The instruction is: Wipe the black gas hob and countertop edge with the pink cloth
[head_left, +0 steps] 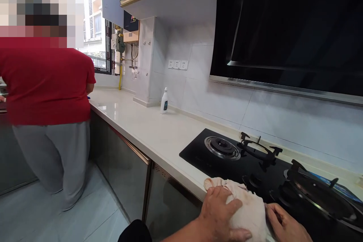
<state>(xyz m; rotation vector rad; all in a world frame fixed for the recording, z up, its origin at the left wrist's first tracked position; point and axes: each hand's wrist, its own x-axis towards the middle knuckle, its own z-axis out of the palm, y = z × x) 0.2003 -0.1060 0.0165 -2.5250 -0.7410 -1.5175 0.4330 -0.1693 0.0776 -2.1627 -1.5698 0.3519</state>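
Note:
A stained pale cloth lies bunched on the front edge of the black glass gas hob. My left hand is wrapped over the cloth's left side, fingers curled round it. My right hand grips the cloth's right edge beside the hob's knobs. The left burner is bare; its pan support sits shifted to the right of it. The right burner with its support is just past my right hand.
A cream countertop runs back to a window, with a white spray bottle by the tiled wall. A black range hood hangs above the hob. A person in a red shirt stands at the left end of the counter.

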